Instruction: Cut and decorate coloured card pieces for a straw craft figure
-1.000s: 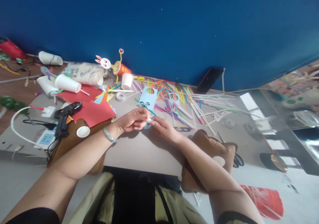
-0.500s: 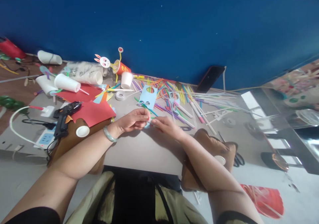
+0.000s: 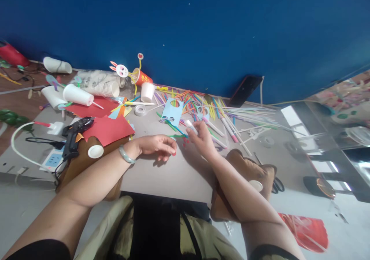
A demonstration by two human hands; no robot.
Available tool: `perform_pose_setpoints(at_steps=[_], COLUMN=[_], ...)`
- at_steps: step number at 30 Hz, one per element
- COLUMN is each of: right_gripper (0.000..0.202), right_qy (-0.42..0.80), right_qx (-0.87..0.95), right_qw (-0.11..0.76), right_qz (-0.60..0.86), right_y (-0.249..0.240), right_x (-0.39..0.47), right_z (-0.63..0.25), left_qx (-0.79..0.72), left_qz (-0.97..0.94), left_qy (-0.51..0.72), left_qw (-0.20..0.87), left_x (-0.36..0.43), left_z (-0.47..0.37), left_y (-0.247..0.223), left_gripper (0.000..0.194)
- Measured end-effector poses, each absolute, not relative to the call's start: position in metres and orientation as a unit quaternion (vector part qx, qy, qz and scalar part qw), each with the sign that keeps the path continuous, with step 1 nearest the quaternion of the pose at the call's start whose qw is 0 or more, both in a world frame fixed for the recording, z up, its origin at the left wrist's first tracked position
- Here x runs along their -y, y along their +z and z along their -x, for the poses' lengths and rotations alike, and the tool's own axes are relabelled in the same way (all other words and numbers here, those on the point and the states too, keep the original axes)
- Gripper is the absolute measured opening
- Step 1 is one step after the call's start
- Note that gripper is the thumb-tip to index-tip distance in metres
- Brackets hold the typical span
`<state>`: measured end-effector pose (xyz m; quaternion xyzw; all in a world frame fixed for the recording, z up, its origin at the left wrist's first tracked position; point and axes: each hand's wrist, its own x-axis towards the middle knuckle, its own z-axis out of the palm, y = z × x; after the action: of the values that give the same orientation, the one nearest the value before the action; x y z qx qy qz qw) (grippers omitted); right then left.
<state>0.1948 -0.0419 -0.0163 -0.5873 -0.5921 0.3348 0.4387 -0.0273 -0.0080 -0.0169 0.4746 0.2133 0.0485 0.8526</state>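
Note:
My left hand (image 3: 158,146), with a pale green bangle at the wrist, pinches a small red piece (image 3: 174,153) at its fingertips, low over the table. To the right, my right hand (image 3: 203,140) is closed round a small white-capped tube (image 3: 191,127). Tiny red bits (image 3: 185,140) lie between the two hands. Just beyond them is a light blue card (image 3: 172,111) with round holes cut out. Coloured sticks (image 3: 202,106) are strewn behind my right hand.
Red paper (image 3: 110,129), a black glue gun (image 3: 75,136) and a power strip (image 3: 52,160) lie at left. Paper cups (image 3: 78,95) and a rabbit-face figure (image 3: 121,71) stand behind. A dark phone (image 3: 245,91) leans on the wall. Brown pouches (image 3: 245,171) flank the front edge.
My hands have moved apart. My right hand has shifted right and slightly up with the tube, now plainly visible; my left has dropped slightly, still holding the red piece.

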Motion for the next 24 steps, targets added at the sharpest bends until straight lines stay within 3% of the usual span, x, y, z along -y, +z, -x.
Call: perform_pose_setpoints(at_steps=[3, 15, 24], right_gripper=[0.033, 0.028, 0.021], right_qy=[0.37, 0.389, 0.397], right_qx=[0.582, 0.581, 0.584], right_qw=[0.424, 0.417, 0.405], right_qz=[0.587, 0.581, 0.581], right_y=[-0.018, -0.018, -0.014], right_x=[0.044, 0.049, 0.051], right_z=[-0.19, -0.186, -0.185], left_qx=[-0.212, -0.277, -0.251], left_qz=[-0.511, -0.522, -0.529], left_qy=[-0.014, 0.021, -0.041], left_qw=[0.833, 0.806, 0.81], left_x=[0.008, 0.005, 0.006], left_z=[0.027, 0.03, 0.035], left_y=[-0.024, -0.029, -0.01], left_gripper=[0.028, 0.029, 0.025])
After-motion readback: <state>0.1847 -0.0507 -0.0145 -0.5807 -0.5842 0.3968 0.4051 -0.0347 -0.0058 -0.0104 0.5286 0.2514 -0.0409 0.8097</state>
